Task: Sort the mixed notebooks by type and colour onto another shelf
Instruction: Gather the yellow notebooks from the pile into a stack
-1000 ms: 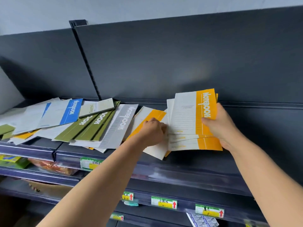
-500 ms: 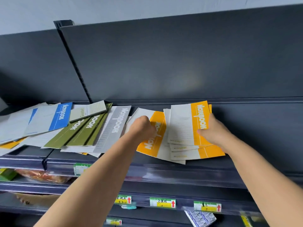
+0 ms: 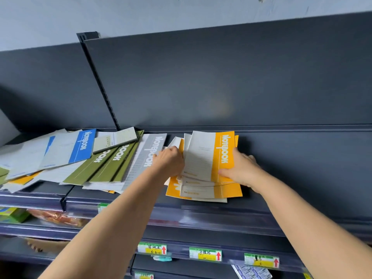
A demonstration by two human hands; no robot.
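Orange-and-white card-covered notebooks (image 3: 209,170), loosely fanned on the right-hand bay of the dark grey metal shelf (image 3: 291,178), apart from the mixed heap of blue, olive-green and grey notebooks (image 3: 96,160) on the left. Best squared by pressing both long edges inward together, then tapping the near ends flush so no cover overhangs the shelf lip. Right hand (image 3: 241,168) closed on the orange spine edge of the top copies, thumb over the cover; left hand (image 3: 168,161) curled against the white edge, grip on a copy not discernible. Stack thus lying between the two hands, touching both.
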